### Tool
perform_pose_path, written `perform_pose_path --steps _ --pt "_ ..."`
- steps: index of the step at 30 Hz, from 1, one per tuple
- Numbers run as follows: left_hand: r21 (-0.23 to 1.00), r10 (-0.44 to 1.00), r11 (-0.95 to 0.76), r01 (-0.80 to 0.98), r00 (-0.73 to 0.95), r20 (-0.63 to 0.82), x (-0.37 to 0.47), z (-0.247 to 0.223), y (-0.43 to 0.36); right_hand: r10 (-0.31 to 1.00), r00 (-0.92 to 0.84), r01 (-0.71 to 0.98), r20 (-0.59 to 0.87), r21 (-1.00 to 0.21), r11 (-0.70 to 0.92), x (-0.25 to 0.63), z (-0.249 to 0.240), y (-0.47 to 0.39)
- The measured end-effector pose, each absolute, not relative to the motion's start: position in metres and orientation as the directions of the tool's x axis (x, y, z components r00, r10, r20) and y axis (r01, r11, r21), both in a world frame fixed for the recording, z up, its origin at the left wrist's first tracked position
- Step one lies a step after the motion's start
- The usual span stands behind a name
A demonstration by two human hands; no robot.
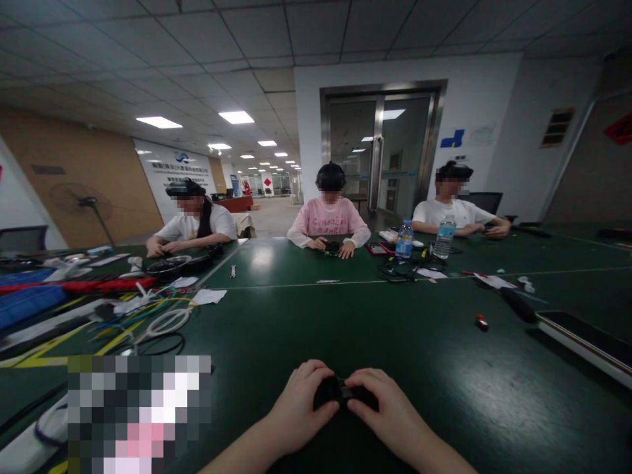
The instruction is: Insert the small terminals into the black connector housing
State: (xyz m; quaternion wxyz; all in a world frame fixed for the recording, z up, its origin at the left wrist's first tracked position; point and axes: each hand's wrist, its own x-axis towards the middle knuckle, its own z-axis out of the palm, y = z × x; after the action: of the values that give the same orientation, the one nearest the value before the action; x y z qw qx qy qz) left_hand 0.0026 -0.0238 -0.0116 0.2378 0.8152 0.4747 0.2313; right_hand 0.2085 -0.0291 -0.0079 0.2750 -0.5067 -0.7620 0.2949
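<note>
here, at the near edge of a dark green tabletop [276, 329], a person's left hand [299, 411] and right hand [390, 411] close together around a small black object [342, 392], fingers of both curled over it so that only its top shows between them; what kind of part it is cannot be told, and nothing shows whether the handling is at its start or near its end. the object sits just above the table surface, close to the near edge. toward the left edge lies a tangle of coloured cables [148, 316]; toward the right edge, a long flat device [582, 339] and a small red item [481, 322]. along the far edge three other people sit with their own hands on small dark pieces, two water bottles [403, 238] standing between them.
</note>
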Motion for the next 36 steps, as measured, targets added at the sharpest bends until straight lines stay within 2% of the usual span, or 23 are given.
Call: perform_pose_path --steps 23,36 --pt "0.606 0.882 -0.446 0.659 0.44 0.171 0.0018 -0.0142 -0.023 0.928 -0.345 0.608 0.144 -0.719 0.338 0.2076 -0.0081 -0.0294" --pt "0.615 0.886 -0.43 0.661 0.438 0.149 0.0022 -0.011 -0.0238 0.934 -0.342 0.62 0.106 -0.722 0.309 0.2085 -0.0051 -0.0307"
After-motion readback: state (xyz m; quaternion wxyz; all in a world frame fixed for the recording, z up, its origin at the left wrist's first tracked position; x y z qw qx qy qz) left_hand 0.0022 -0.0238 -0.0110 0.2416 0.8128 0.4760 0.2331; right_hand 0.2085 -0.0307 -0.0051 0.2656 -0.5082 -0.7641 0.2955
